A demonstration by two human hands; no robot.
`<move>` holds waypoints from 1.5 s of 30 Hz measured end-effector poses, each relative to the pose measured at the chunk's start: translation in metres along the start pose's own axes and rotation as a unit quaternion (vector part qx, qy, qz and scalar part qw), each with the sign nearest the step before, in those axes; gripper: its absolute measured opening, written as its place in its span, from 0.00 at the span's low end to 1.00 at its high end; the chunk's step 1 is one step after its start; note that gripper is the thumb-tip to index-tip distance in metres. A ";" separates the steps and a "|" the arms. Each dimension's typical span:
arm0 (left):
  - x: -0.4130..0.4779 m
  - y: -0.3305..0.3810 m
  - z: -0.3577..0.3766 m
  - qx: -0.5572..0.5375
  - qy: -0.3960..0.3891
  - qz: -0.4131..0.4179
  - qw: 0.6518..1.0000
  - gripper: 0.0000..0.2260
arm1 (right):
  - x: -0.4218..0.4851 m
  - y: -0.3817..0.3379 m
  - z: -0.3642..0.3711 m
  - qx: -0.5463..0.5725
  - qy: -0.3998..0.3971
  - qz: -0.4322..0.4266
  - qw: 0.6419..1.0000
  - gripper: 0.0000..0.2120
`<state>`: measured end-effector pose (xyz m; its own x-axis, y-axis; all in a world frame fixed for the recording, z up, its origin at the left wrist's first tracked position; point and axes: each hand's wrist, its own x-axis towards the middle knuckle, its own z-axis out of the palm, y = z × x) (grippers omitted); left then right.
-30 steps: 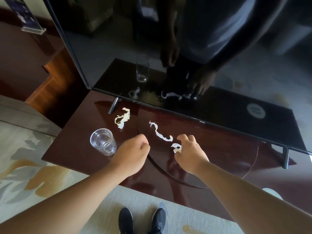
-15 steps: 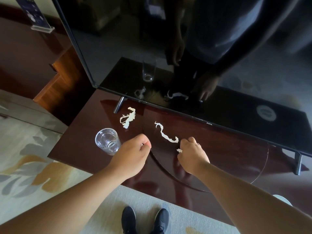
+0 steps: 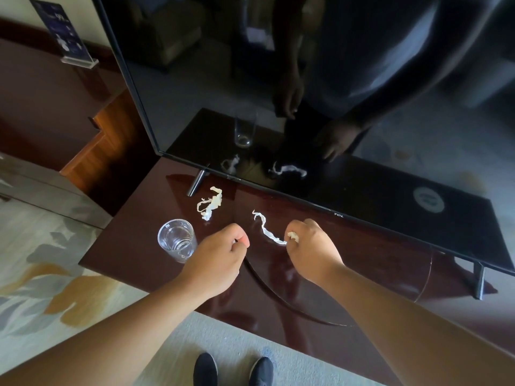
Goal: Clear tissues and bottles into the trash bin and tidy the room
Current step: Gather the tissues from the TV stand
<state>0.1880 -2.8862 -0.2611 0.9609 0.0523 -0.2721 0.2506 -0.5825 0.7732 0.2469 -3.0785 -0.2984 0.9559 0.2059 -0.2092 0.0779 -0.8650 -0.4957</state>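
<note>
A small sign (image 3: 65,34) stands on the far left counter. On the dark glossy table (image 3: 131,246), a clear glass (image 3: 176,240) stands upright near the front edge. Just behind it lies a crumpled tissue scrap (image 3: 210,203), beside the foot of the television (image 3: 362,107). The left hand (image 3: 220,257) hovers next to the glass, fingers curled into a fist with the thumb against the forefinger; nothing shows in it. A twisted tissue strip (image 3: 264,228) lies on the table between the hands. Its near end reaches the right hand (image 3: 312,252), whose curled fingers pinch a small tissue wad (image 3: 293,235). I cannot tell whether the strip is pinched too.
</note>
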 end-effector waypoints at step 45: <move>0.000 0.015 -0.013 0.018 0.023 -0.010 1.000 0.11 | 0.039 -0.036 -0.009 0.002 -0.067 -0.043 0.997 0.13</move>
<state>0.1934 -2.8846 -0.2422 0.9605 0.1005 -0.2596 0.2656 -0.6099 0.7467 0.2841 -3.0436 -0.2819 0.8995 0.3385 -0.2762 0.1564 -0.8398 -0.5200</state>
